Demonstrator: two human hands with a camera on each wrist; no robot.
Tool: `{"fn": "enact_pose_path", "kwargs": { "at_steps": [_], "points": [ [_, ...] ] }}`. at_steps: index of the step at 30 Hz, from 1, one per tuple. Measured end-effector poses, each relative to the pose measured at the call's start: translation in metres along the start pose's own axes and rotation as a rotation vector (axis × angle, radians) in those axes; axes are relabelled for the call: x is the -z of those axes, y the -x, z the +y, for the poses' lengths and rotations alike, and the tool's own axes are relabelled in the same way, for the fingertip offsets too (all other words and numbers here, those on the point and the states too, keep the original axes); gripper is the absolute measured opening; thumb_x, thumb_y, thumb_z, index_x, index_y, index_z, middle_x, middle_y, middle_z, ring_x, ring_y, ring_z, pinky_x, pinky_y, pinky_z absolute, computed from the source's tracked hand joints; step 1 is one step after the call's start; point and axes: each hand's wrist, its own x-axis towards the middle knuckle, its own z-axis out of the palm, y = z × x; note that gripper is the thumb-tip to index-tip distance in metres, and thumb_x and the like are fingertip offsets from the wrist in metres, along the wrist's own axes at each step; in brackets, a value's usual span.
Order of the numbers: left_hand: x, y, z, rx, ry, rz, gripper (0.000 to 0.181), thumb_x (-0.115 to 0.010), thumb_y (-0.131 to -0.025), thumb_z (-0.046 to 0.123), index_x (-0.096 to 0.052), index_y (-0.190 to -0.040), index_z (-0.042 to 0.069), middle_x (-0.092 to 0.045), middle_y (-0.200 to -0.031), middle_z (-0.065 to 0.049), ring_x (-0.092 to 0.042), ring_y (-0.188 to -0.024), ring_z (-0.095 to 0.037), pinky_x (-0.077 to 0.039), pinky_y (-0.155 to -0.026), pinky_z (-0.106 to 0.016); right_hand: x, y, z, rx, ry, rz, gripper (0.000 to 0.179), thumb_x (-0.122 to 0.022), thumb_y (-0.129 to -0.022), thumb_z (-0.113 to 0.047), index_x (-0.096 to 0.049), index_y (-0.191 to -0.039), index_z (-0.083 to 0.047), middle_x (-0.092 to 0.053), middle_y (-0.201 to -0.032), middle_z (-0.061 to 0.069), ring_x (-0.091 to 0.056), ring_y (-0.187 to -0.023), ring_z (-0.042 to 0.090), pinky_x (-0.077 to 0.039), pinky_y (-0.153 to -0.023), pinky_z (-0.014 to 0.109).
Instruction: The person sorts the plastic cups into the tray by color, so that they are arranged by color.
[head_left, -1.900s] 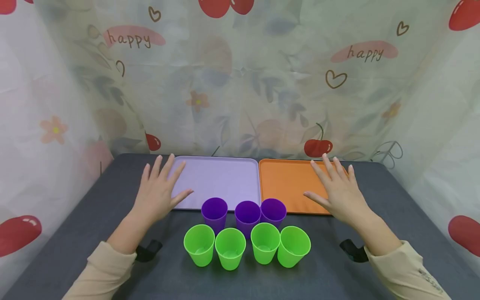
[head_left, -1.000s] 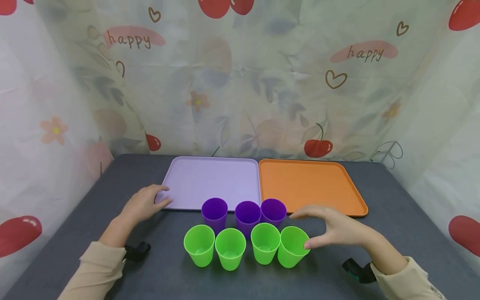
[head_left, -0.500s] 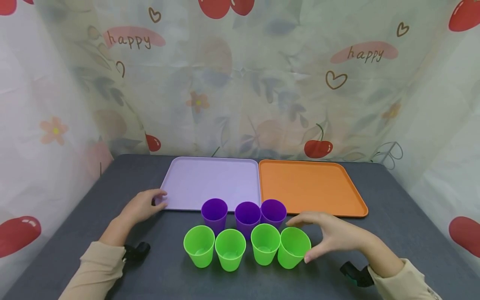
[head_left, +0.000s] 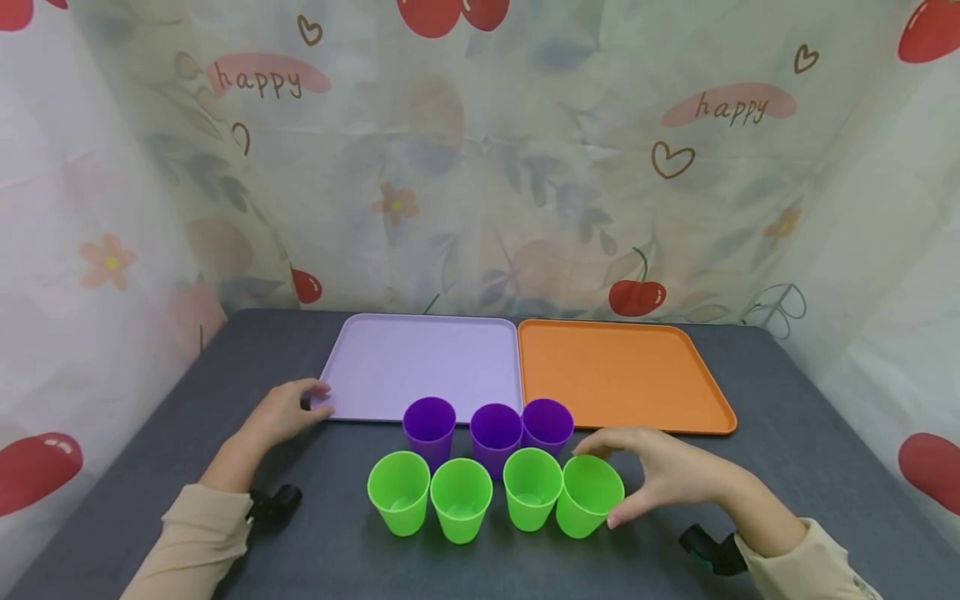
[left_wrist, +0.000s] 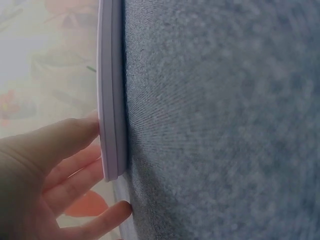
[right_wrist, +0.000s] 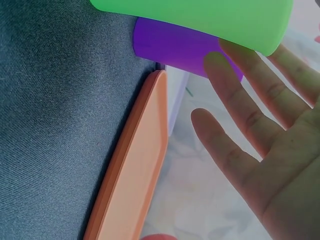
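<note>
Several green cups (head_left: 461,500) stand upright in a front row, with purple cups (head_left: 429,425) behind them. My right hand (head_left: 667,471) holds the rightmost green cup (head_left: 589,498), thumb at its near right side and fingers round its far side; the palm stays off it. In the right wrist view, fingers reach behind this cup, with a purple cup (right_wrist: 180,47) beyond. My left hand (head_left: 281,408) rests at the near left corner of the lilac tray (head_left: 420,367). In the left wrist view its thumb touches the tray rim (left_wrist: 110,95), and another fingertip lies past the corner.
An orange tray (head_left: 622,375) lies beside the lilac one, at the back of the dark grey table (head_left: 360,567). A patterned curtain (head_left: 487,167) hangs behind and along both sides. Neighbouring cups stand close together, some touching or nearly so.
Both hands have come down from spread positions above the trays. The left settled at the lilac tray's corner; the right moved inward round the rightmost green cup, which has shifted very slightly.
</note>
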Motion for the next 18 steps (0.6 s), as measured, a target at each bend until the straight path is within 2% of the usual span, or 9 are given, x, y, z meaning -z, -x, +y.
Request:
{"fn": "enact_pose_path", "kwargs": {
  "at_steps": [11,18],
  "points": [
    [0.000,-0.001,0.000,0.001,0.008,0.000,0.035,-0.067,-0.083,0.016,-0.061,-0.109,-0.006,-0.064,-0.107,-0.025,-0.057,-0.102,-0.042,-0.042,-0.090,-0.055,0.009,0.005,-0.004,-0.042,0.023,0.015,0.057,-0.079,-0.072,-0.032,-0.055,-0.121,-0.015,-0.064,-0.108,-0.004,-0.058,-0.098,0.007,-0.048,-0.085,0.028],
    [0.001,-0.001,0.000,0.007,0.010,-0.016,0.038,-0.067,-0.083,0.018,-0.060,-0.111,-0.006,-0.063,-0.108,-0.026,-0.056,-0.102,-0.042,-0.042,-0.091,-0.055,0.017,0.007,-0.007,-0.064,0.052,0.037,0.057,-0.079,-0.072,-0.035,-0.055,-0.121,-0.019,-0.063,-0.108,-0.011,-0.057,-0.097,0.003,-0.047,-0.085,0.025]
  ]
}}
